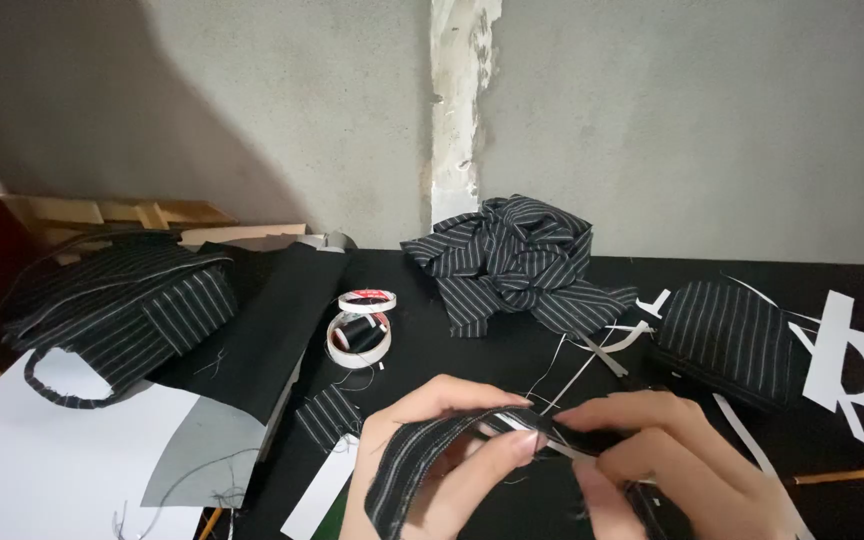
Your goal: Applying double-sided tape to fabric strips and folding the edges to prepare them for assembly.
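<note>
Black worktop under bare plaster; at its near edge my left hand (422,445) and right hand (672,450) pinch a striped fabric strip (422,450). I'd keep it taut, fingertips close.

Only the two hands showed, low in the frame. Left hand (422,450) & right hand (672,450): both bare, no gloves, no rings, no watch or strap seen. Nails short, unpainted. Wrists cut off by bottom edge, so sleeves couldn't be told.
</note>
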